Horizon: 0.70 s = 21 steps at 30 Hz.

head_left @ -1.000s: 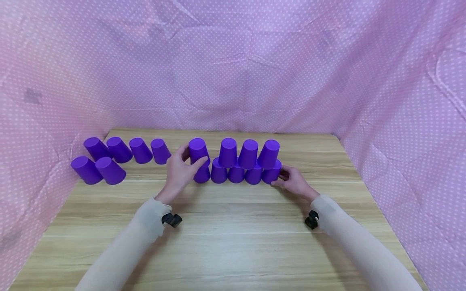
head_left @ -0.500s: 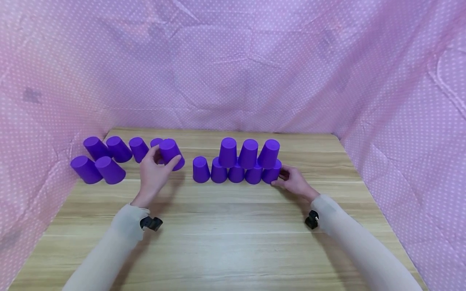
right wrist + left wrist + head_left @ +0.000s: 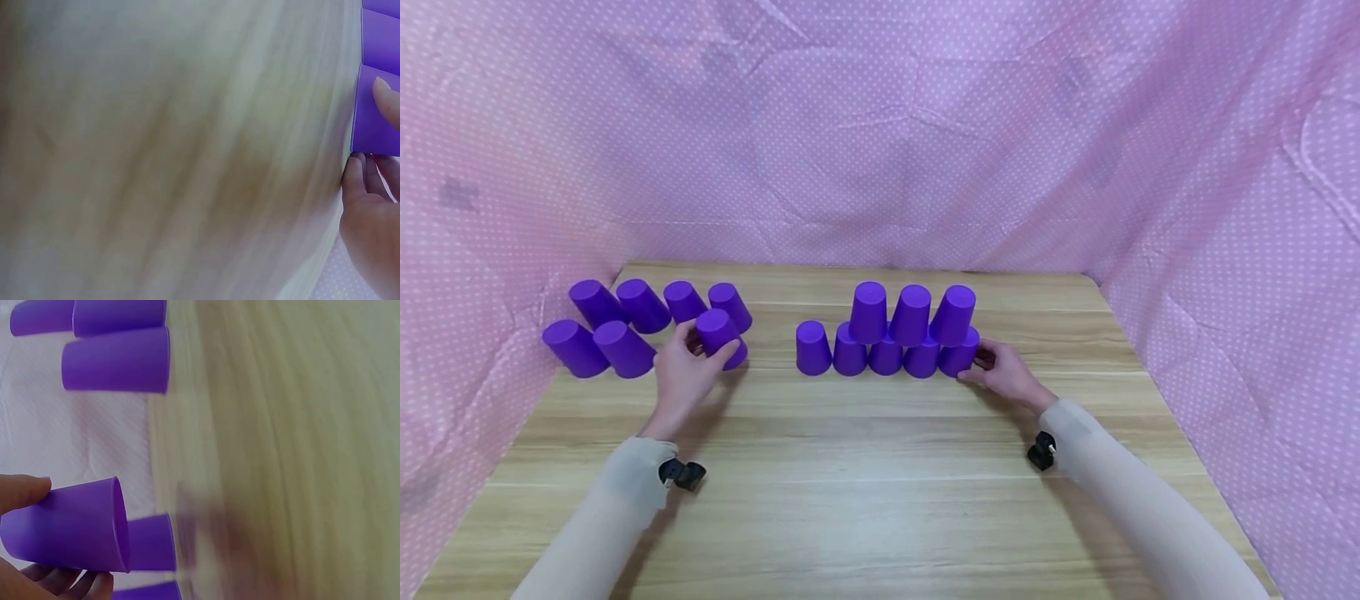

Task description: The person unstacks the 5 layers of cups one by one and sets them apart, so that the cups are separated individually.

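My left hand [image 3: 683,375] grips an upside-down purple plastic cup [image 3: 715,327], thumb on the near side and fingers around the far side. In the left wrist view the held cup [image 3: 69,525] has its rim facing the table, apart from the tabletop. At the right end of a row, my right hand [image 3: 1006,375] holds the last bottom cup [image 3: 958,354]. The right wrist view has its thumb [image 3: 389,100] across that cup's front, fingertips at its side. Three upturned cups, one of them the middle cup [image 3: 912,317], stand on the several bottom cups. The leftmost bottom cup [image 3: 813,350] bears nothing.
Several upturned purple cups stand at the table's left, including a near cup [image 3: 625,350] left of my left hand and a back cup [image 3: 730,307] just beyond it. The wooden table [image 3: 865,483] is enclosed by a pink dotted curtain [image 3: 880,150].
My left hand has lifted the cup off the row's left end and carried it leftward and nearer, in front of the left group. The right hand stays at the row's end.
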Motion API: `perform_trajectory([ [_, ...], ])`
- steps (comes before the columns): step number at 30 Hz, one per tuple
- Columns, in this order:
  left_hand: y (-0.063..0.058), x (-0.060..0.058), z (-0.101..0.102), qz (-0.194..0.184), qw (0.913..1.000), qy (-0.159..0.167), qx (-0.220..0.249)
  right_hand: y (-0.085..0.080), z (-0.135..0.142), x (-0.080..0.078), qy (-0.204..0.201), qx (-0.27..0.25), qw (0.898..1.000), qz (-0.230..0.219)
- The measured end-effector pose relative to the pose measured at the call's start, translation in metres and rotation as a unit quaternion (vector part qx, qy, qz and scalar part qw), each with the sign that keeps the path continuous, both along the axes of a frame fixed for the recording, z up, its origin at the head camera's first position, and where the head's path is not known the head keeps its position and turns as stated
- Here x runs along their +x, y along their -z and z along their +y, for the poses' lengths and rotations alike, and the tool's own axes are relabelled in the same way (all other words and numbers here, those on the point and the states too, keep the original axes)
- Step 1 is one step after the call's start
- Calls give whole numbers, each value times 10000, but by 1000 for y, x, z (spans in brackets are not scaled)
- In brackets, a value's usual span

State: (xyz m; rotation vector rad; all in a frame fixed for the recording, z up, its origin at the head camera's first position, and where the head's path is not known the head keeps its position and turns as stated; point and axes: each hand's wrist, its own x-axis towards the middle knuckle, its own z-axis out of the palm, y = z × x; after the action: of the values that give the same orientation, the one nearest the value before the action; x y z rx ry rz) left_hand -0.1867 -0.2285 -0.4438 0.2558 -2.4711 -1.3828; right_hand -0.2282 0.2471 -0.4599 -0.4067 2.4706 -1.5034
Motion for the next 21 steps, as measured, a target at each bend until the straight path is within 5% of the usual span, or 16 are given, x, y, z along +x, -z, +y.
perform_trajectory([
  [7,3,3,-25,-217,9989,-211,-371,24,8,-10,107,105,9999,81],
  [21,12,1,-52,-634,9965,-460,-290,28,9,-13,57,-1,9999,130],
])
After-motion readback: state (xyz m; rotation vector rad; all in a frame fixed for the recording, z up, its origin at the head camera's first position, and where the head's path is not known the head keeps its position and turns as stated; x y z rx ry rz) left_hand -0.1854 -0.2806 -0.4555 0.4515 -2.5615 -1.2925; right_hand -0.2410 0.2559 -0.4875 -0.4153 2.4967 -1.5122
